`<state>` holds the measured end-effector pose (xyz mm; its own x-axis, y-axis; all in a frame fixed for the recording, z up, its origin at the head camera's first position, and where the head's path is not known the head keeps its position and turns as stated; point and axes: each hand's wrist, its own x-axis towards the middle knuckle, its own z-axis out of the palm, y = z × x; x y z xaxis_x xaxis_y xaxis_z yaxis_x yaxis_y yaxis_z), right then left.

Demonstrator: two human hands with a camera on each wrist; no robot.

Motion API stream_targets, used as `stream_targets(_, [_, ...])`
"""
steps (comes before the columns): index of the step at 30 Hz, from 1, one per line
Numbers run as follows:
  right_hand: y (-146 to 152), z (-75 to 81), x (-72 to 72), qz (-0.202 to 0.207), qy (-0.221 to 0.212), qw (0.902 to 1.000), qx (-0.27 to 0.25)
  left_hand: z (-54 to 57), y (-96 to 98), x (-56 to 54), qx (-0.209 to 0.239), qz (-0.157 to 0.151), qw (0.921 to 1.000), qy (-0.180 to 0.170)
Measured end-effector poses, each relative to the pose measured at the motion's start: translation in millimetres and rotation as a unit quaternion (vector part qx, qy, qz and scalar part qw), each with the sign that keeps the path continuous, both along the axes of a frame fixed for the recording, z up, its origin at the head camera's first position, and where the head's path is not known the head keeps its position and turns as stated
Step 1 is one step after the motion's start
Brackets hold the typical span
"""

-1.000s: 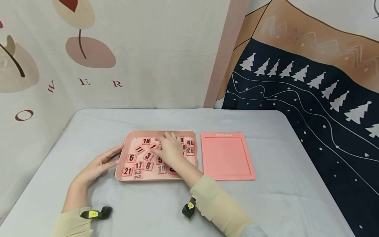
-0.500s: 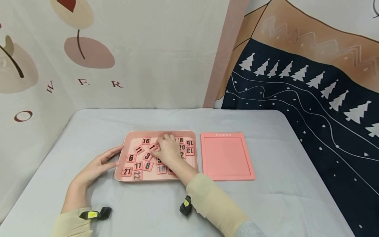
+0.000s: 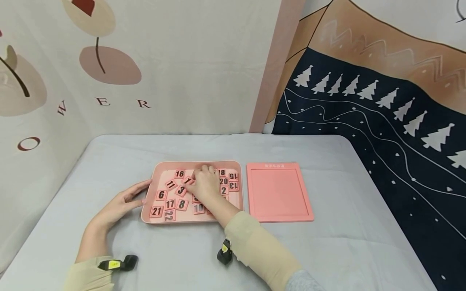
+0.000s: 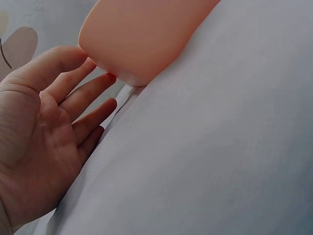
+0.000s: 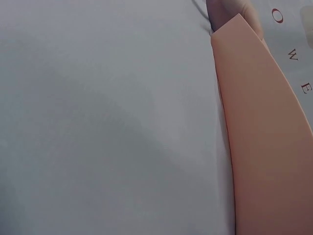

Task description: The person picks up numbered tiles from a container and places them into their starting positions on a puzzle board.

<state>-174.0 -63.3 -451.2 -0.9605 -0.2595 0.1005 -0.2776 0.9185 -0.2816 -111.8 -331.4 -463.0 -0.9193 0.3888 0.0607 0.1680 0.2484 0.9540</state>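
A pink tray (image 3: pixel 145 213) on the grey table holds several loose pink number tiles, among them 16 (image 3: pixel 179 173), 3 (image 3: pixel 181 190) and 21 (image 3: pixel 157 211). My right hand (image 3: pixel 195 180) reaches over the tray's middle, fingers curled, and pinches the tilted tile marked 1 (image 3: pixel 187 180). It hides some tiles beneath it. My left hand (image 3: pixel 140 193) lies beside the tray's left edge with straight fingers (image 4: pixel 93 93) touching the rim (image 4: pixel 122 73). The right wrist view shows only the tray's side (image 5: pixel 264 137) and cloth, not the hand.
An empty pink square frame board (image 3: pixel 278 193) lies just right of the tray. Grey cloth (image 3: pixel 327 250) covers the table. Printed fabric hangings stand close behind and on both sides.
My right hand has drawn slightly left and toward me over the tray, uncovering tiles 18, 20 and 2. The left hand has stayed at the tray's edge.
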Motion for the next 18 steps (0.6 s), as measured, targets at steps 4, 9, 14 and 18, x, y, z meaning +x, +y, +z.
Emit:
stream_targets(4, [0.8, 0.1, 0.5, -0.003, -0.003, 1.0, -0.009, 0.0, -0.3, 0.4, 0.003, 0.0, 1.0, 0.0])
stream_targets(9, [3.4, 0.5, 1.0, -0.003, -0.02, 0.9992, -0.034, -0.1, -0.2, 0.6, 0.007, 0.0, 1.0, 0.0])
stream_targets(14, [7.2, 0.9, 0.5, 0.0, -0.043, 0.9974, -0.057, -0.9, 0.0, 0.0, 0.011, 0.0, 0.9999, -0.006])
stream_targets(18, [9.2, -0.2, -0.2, 0.002, -0.045, 0.9963, -0.073, -1.7, -0.1, -0.3, 0.013, 0.001, 0.9999, -0.007])
